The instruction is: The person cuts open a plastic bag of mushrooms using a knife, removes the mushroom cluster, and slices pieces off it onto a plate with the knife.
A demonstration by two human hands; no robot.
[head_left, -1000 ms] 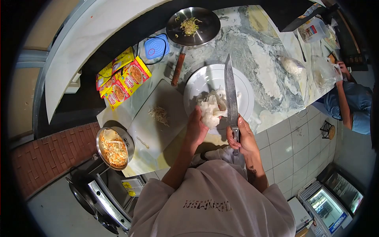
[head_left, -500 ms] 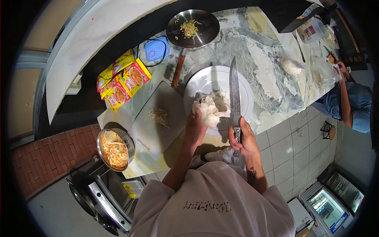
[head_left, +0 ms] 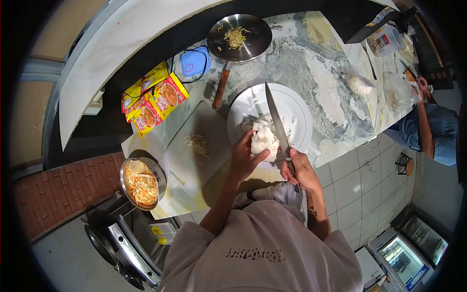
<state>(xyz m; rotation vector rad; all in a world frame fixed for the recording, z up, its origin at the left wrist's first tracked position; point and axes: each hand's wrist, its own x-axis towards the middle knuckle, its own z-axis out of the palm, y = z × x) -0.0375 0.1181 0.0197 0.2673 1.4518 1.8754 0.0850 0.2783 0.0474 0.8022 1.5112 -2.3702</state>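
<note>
My left hand [head_left: 244, 159] is wrapped around a clump of white, lumpy food [head_left: 265, 139] whose kind I cannot make out. It is held over a white plate [head_left: 302, 113], on which more white pieces lie partly hidden behind the clump. In my right hand [head_left: 304, 171] is a large kitchen knife [head_left: 276, 113], gripped by its dark handle. The blade points away from me and leans left across the plate, close to the clump's right side; whether it touches cannot be told.
A cutting board [head_left: 187, 153] with pale shreds lies left of the plate. Beyond are a frying pan [head_left: 258, 39], a blue container [head_left: 194, 62] and yellow seasoning packets [head_left: 163, 100]. A pot of shredded food [head_left: 141, 184] stands at the left corner. Another person [head_left: 428, 126] works at far right.
The knife's tip has swung left, tilting the blade toward the clump. My left hand has turned the clump and brought its thumb across the front; the clump has shifted slightly right.
</note>
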